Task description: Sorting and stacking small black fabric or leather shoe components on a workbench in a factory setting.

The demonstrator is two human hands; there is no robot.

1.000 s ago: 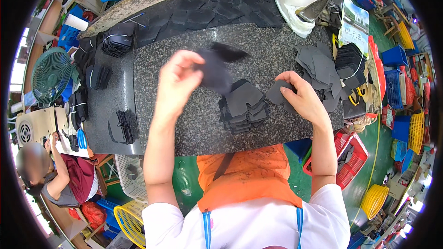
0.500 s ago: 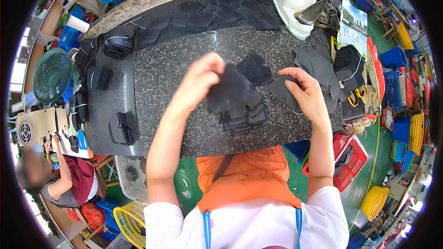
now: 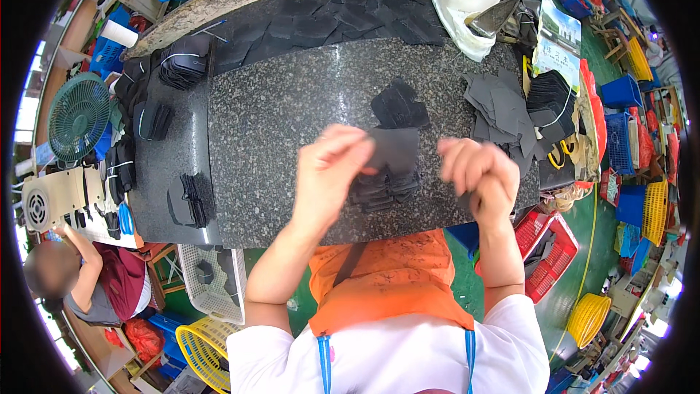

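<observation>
My left hand [image 3: 332, 171] is closed in a pinch on the edge of a flat black cut piece [image 3: 396, 149], tilted up over the bench. Beneath that piece lies a fanned stack of black cut pieces [image 3: 386, 193]. My right hand [image 3: 483, 175], blurred by motion, is curled just right of the stack. A dark bit of a black cut piece [image 3: 464, 201] shows under its fingers, mostly hidden. Beyond the stack sits a small pile of black pieces [image 3: 399, 104]. Farther right, dark grey pieces [image 3: 502, 113] are spread on the speckled stone bench top [image 3: 281, 124].
Tied black bundles [image 3: 182, 66] stand at the far left, another bundle [image 3: 552, 106] at the right. A white container [image 3: 467, 7] stands at the back right. Black pieces [image 3: 328, 18] cover the back strip. A red basket [image 3: 547, 255] is low right. A co-worker [image 3: 95, 270] sits left.
My left hand has come nearer and right, tilting the black piece. My right hand has moved nearer and curled inward; the piece it held is now mostly hidden. The co-worker's arm has shifted.
</observation>
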